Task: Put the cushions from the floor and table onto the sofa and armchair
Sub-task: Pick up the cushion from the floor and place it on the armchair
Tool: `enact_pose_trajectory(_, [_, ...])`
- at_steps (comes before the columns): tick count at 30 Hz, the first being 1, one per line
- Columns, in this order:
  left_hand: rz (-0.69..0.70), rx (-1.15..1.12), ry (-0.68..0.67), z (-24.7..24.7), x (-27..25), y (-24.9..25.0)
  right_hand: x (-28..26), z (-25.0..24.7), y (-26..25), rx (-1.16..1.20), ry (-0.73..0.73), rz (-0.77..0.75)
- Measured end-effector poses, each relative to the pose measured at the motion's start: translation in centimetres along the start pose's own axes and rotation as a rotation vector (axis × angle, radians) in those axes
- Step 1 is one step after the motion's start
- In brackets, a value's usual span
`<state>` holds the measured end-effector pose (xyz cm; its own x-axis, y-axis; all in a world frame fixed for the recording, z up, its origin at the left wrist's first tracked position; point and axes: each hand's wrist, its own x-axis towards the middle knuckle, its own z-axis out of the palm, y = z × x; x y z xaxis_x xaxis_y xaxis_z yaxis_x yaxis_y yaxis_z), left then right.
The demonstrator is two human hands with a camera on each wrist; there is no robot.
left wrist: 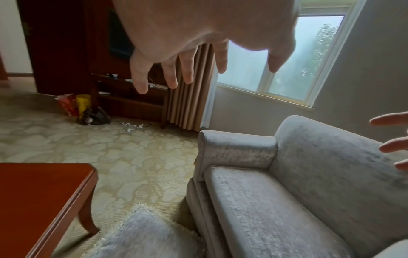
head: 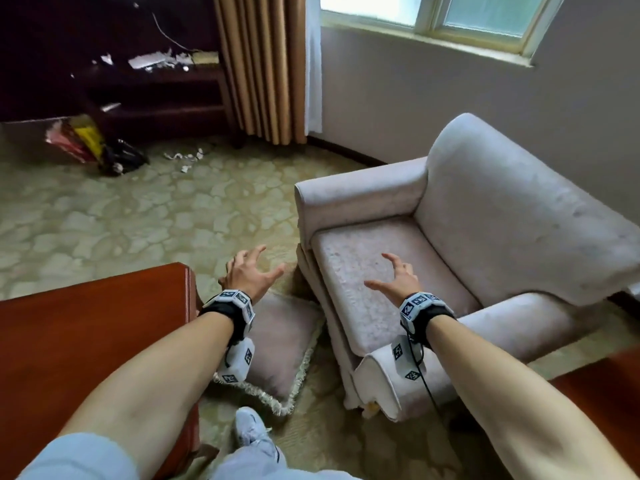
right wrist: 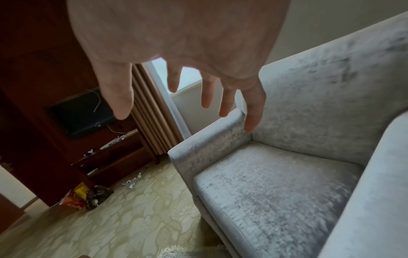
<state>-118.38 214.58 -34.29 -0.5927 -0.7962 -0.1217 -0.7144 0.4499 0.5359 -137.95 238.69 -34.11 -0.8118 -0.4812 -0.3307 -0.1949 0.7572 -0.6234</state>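
A pale grey cushion with a fringed edge lies on the carpet, leaning against the front left of the armchair. Its fringed corner shows low in the left wrist view. My left hand hovers above the cushion with fingers spread, holding nothing. My right hand hovers over the armchair's bare seat, fingers spread and empty. In the wrist views both the left hand and the right hand hang open in the air, with the seat below the right one.
A red-brown wooden table stands at the left, close to the cushion. My shoe is on the patterned carpet. Bags and paper scraps lie by a dark cabinet. Curtains hang beside the window.
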Motion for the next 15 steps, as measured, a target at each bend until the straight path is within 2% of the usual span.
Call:
enact_pose_trajectory(5, [-0.056,-0.016,-0.018,-0.1,4.5,-2.6,4.0,1.2,-3.3,-0.041,0.006,-0.008])
enact_pose_trajectory(15, [0.019,-0.046,-0.079,-1.6,17.9,-5.1,12.8,4.2,-9.9,-0.098,0.060,0.094])
